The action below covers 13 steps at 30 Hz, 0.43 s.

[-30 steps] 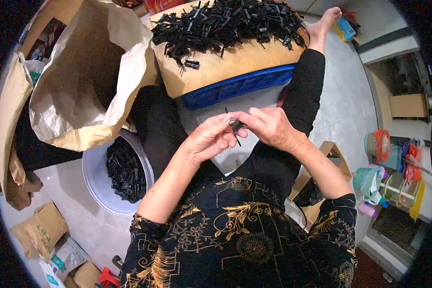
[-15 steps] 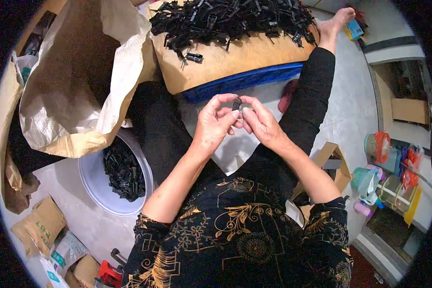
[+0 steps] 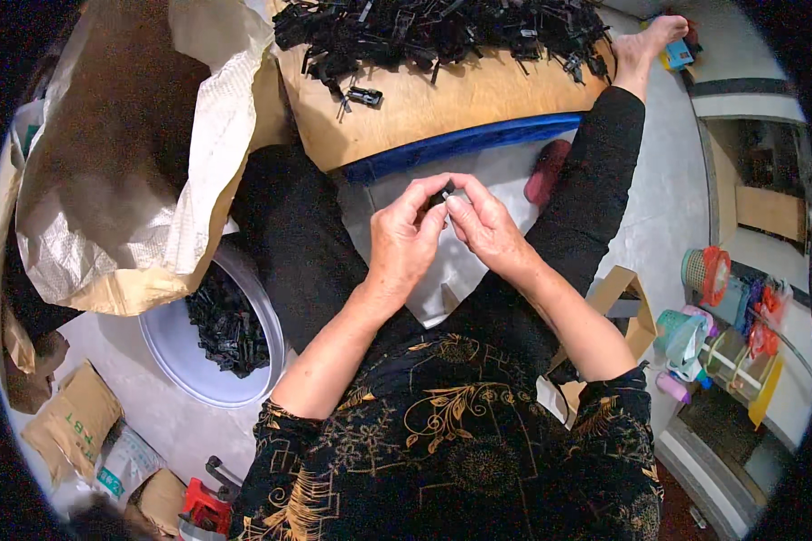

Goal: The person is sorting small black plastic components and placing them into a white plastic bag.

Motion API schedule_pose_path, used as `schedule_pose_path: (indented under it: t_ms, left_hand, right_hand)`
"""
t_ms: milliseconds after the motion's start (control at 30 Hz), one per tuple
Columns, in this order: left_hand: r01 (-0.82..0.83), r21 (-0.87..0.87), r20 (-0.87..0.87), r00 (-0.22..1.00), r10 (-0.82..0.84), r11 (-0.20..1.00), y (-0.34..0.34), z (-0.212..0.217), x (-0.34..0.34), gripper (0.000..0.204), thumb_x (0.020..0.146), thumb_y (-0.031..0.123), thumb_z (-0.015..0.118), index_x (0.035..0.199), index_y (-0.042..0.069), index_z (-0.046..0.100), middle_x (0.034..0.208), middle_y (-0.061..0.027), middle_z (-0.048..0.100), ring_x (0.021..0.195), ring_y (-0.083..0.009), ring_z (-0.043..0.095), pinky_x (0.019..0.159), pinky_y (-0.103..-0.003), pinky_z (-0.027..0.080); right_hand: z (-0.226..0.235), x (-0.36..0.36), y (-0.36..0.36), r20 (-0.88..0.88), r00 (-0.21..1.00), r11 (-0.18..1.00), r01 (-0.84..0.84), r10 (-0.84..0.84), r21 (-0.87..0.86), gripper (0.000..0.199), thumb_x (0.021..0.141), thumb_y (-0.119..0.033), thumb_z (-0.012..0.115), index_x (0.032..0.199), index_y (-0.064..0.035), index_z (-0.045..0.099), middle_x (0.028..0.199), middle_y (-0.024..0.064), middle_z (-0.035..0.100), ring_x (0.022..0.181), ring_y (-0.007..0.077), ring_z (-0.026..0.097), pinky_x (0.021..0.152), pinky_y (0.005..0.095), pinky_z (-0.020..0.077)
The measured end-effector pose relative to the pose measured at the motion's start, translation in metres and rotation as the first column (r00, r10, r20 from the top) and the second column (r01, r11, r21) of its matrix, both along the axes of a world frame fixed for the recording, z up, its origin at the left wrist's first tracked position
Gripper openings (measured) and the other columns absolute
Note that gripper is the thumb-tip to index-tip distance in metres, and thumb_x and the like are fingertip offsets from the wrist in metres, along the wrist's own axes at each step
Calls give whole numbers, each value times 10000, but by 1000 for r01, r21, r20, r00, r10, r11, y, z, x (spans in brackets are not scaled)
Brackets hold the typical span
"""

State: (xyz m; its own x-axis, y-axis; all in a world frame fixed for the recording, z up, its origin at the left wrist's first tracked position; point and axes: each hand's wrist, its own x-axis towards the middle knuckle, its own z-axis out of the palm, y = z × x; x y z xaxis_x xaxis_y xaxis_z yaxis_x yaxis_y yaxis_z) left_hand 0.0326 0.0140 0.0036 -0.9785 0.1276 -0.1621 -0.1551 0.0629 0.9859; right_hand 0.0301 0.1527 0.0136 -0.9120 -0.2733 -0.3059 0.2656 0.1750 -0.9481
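Between the fingertips of both hands is a small black plastic piece (image 3: 444, 194), mostly covered by the fingers. My left hand (image 3: 404, 236) pinches it from one side with thumb and forefinger. My right hand (image 3: 490, 236) closes on it from the other side, the thumbs almost meeting. Beyond the hands, a heap of black plastic parts (image 3: 451, 34) covers the far side of a wooden board (image 3: 370, 135). One loose black part (image 3: 364, 96) lies in front of the heap. At my left, a white basin (image 3: 164, 353) holds many similar black parts (image 3: 228, 326).
A large open woven sack (image 3: 135, 270) stands at the left, overhanging the basin. Blue material (image 3: 465, 146) hangs under the board's edge. My legs stretch either side of it. A cardboard box (image 3: 636, 307) is by my right arm; a rack of colourful items (image 3: 722, 352) stands far right.
My fingers have drawn closer together around the small black piece, so less of it shows. The whole view has shifted slightly; the board and sack appear a little higher or further left.
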Motion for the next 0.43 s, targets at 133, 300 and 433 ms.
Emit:
schedule_pose_path:
  t_ms: [133,300,433]
  left_hand:
    - [-154,-267,-324,944,62,951,4,-7,-4,273,756,-31,550,1009,64,588,902,-136,623,782,-299,619,653,-331,494]
    - [-112,-429,-365,929,-59,896,6,-19,-6,282,769,-4,540,1039,76,546,852,-146,610,734,-310,612,618,-345,495]
    - [-35,-279,-126,992,0,960,6,-16,0,305,805,14,516,1102,79,491,816,-131,614,680,-271,621,592,-332,495]
  right_hand:
    - [-18,-8,-2,-83,996,993,-16,26,120,313,901,-202,459,1142,-4,457,903,136,585,835,197,575,719,301,451]
    - [-41,-15,3,-261,963,984,-23,69,178,296,904,-201,458,1134,-16,468,846,92,525,794,161,495,681,273,409]
    - [-19,-12,18,-18,994,992,-107,109,72,329,915,-255,469,1158,-35,452,688,10,457,654,84,438,602,239,394]
